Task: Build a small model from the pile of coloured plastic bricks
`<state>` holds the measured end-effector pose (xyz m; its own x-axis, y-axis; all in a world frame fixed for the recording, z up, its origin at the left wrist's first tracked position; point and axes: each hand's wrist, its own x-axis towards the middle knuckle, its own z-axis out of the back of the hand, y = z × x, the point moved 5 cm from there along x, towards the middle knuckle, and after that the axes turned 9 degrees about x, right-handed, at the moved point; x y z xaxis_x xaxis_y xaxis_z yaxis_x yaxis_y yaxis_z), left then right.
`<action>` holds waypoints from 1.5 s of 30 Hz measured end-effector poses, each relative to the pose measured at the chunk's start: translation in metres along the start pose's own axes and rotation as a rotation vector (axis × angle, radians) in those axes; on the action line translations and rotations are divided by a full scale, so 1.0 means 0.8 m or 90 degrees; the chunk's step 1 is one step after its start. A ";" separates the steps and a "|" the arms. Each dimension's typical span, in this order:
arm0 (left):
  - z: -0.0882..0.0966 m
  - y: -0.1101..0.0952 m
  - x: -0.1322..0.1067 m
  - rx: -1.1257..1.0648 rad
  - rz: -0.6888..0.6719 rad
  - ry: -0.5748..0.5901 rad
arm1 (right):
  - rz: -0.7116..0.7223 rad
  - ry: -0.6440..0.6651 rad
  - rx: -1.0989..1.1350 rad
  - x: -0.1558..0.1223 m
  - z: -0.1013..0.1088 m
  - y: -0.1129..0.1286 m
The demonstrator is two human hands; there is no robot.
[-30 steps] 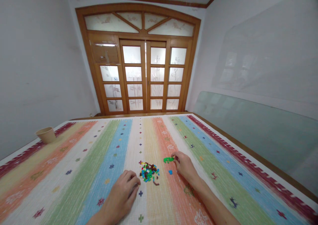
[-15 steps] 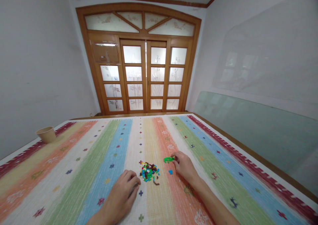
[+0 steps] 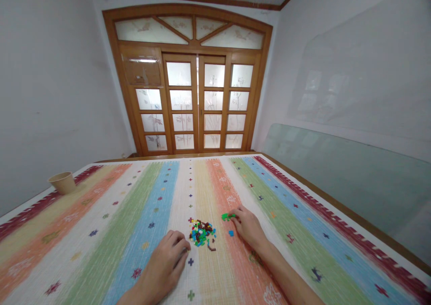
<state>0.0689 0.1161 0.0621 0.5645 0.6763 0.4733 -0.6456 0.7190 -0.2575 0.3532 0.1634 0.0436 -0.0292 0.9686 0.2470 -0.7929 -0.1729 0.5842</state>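
Small toy building bricks [image 3: 201, 233] in green, brown, blue, yellow and white lie in a loose pile on the striped tablecloth. Just right of the pile, the fingertips of my right hand [image 3: 248, 224] are pinched at the right end of a few green bricks [image 3: 225, 216], partly covering them. One blue brick [image 3: 230, 233] lies by itself below these fingers. My left hand [image 3: 170, 260] rests on the cloth to the lower left of the pile, its fingers curled and closed. What is between its fingertips, if anything, is too small to make out.
A tan paper cup [image 3: 63, 183] stands at the table's far left. The striped tablecloth [image 3: 111, 233] covers the table. Beyond the far edge are wooden doors [image 3: 198, 103] with glass panes, and a pale green panel [image 3: 340, 165] leans along the right wall.
The fingers of my right hand have shifted slightly left, over the end of the green bricks. My left hand and the pile stay where they were.
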 end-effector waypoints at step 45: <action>-0.002 0.000 -0.002 0.008 0.011 0.034 | 0.014 -0.045 0.000 0.000 -0.004 -0.007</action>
<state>0.0689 0.1158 0.0599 0.5797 0.6960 0.4237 -0.6610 0.7057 -0.2549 0.3555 0.1652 0.0381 -0.0036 0.9492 0.3147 -0.7922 -0.1947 0.5784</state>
